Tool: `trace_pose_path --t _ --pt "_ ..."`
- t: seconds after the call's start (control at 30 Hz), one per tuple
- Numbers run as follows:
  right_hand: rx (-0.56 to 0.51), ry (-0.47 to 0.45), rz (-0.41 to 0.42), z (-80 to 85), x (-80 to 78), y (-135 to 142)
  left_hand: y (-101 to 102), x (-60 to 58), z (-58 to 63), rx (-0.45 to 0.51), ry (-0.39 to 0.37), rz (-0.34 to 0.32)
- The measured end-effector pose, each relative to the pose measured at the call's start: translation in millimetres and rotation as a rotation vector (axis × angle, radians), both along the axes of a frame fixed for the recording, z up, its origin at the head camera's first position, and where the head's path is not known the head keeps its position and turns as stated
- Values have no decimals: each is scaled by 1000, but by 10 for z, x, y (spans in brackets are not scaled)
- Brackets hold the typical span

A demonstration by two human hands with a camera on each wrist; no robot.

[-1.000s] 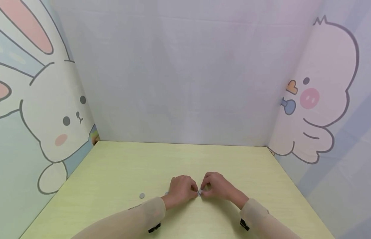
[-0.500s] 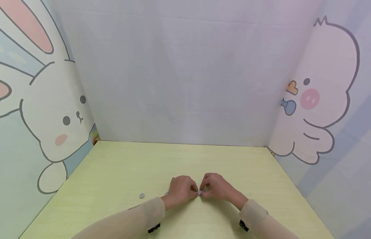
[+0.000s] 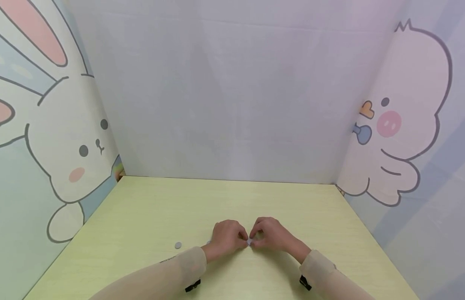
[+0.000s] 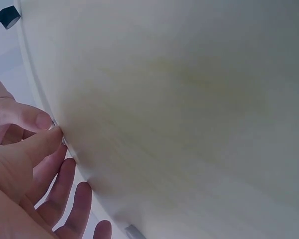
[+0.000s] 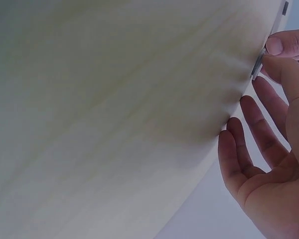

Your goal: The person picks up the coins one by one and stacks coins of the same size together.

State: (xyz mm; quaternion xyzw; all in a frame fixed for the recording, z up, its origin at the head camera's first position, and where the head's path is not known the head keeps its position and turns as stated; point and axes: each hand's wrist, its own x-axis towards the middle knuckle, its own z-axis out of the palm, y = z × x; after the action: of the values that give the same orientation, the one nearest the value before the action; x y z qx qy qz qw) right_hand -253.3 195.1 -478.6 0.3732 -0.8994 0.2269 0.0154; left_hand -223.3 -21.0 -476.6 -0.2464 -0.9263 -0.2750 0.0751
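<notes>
Two grey, coin-like discs lie one on the other at the table's middle, the upper coin (image 3: 249, 241) between my two hands. My right hand (image 3: 273, 234) pinches it from the right with thumb and forefinger. Reaching in from the left, my left hand (image 3: 226, 236) pinches at the low edge of the small stack (image 5: 257, 67), thumb tip right against it. In both wrist views the remaining fingers are spread, tips down at the tabletop.
A loose coin (image 3: 178, 245) lies flat on the pale yellow table (image 3: 161, 208), left of my hands. Another coin (image 3: 208, 242) is partly hidden behind my left wrist. Cloth screens with cartoon animals stand round the table's back and sides.
My right hand has shifted slightly left, bringing the upper coin over the stack and flatter than before. My left hand has stayed almost still.
</notes>
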Motion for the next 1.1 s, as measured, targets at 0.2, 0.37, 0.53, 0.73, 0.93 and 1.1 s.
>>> trace_pose_path --t 0.2,0.37,0.53,0.73,0.93,1.1 --pt "-10 -31 16 7 -10 26 0 10 -7 6 -2 0" --pt "-23 -43 27 28 -11 71 1 4 -15 11 -6 -1" --pt "-6 -39 14 29 -9 100 1 6 -12 14 -18 1" --pt "-5 -53 7 19 -6 102 15 -5 -25 5 -29 18" --pt "-13 -51 17 1 -9 97 13 0 2 -1 -34 6" --pt "-18 -39 12 -9 -6 94 10 6 21 -6 -27 -3"
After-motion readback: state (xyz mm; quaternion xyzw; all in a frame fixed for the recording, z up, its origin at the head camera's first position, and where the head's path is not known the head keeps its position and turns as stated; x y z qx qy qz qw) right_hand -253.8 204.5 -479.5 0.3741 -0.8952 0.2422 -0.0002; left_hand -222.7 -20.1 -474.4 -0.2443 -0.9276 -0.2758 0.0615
